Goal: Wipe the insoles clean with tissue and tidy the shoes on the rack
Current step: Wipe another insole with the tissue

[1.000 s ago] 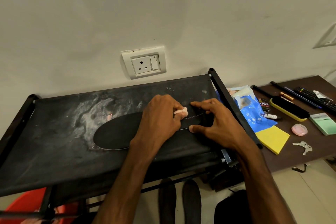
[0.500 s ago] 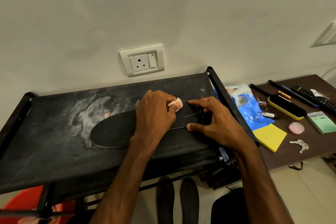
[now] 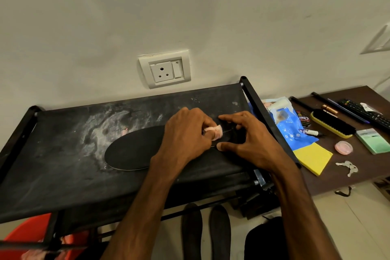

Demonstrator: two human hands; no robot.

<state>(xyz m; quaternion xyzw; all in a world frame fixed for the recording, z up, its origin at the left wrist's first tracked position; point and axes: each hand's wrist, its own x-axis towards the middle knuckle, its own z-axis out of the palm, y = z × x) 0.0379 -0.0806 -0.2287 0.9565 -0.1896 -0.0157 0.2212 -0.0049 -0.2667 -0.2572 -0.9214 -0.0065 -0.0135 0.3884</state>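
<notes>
A: Where is the insole?
B: The black insole (image 3: 135,150) is a flat, matte, long oval. It lies lengthwise on the rack's top shelf (image 3: 63,154), which is black fabric, dusty, with whitish smears left of centre.

A: Left hand?
B: The left hand (image 3: 185,135) is over the insole's right half. Its fingers are curled, pinching a small crumpled pinkish-white tissue (image 3: 216,131) down onto the insole.

A: Right hand?
B: The right hand (image 3: 251,143) is just beside it, at the insole's right end, fingers spread. The index tip is on the far edge and the thumb is pressed on the near edge. The other fingers are bent; cannot tell if they touch.

A: What is under the rack?
B: Two more dark insoles (image 3: 192,230) lie side by side on the pale floor. A red plastic tub (image 3: 27,236) is at lower left.

A: Anything else?
B: A white wall socket (image 3: 164,68) is above the shelf. A brown wooden table (image 3: 369,173) stands at the right. It holds:
- a crinkly blue plastic pack (image 3: 289,126)
- a square yellow sponge (image 3: 312,157)
- a black-bristled brush (image 3: 331,123) with a yellow back
- a round pink lid (image 3: 343,147)
- metal keys (image 3: 348,167)
- a black remote (image 3: 367,114)
</notes>
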